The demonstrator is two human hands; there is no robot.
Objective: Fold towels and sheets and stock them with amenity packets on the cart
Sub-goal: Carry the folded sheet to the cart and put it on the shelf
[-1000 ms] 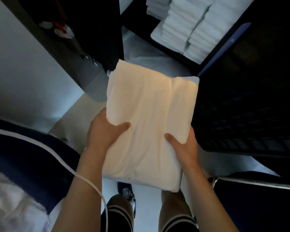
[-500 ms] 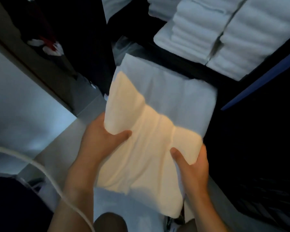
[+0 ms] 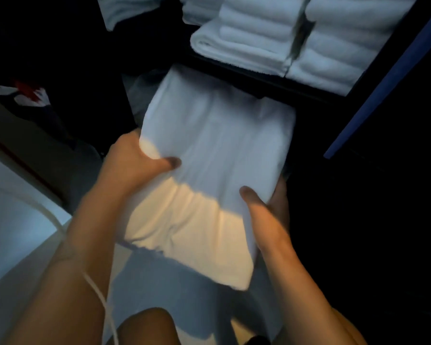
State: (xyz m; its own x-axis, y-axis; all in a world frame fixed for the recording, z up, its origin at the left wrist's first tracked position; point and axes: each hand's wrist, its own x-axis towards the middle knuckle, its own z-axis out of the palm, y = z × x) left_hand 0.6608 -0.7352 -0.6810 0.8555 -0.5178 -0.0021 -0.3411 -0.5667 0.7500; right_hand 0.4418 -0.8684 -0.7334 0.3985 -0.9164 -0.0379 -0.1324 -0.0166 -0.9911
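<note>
One folded white sheet (image 3: 209, 170) sits at the centre of view, held flat between two bare hands. The left hand (image 3: 132, 165) grips its edge at 9 o'clock, thumb pressed on top and the other fingers hidden beneath the fabric. The right hand (image 3: 266, 207) grips the edge at 4 o'clock the same way, thumb on top and fingers wrapped under, so both hands are closed on the sheet. The sheet's far end, toward 12 o'clock, reaches under the dark cart shelf (image 3: 234, 68); its near end, toward 6 o'clock, is lit warm yellow.

On that shelf, at 1 o'clock, stand two stacks of folded white towels side by side: the left stack (image 3: 244, 38) and the right stack (image 3: 346, 51), touching along one seam. The blur hides how many towels each holds. More white linen (image 3: 125, 11) lies at 11 o'clock. One white cable (image 3: 97, 290) crosses the left forearm at 7 o'clock.
</note>
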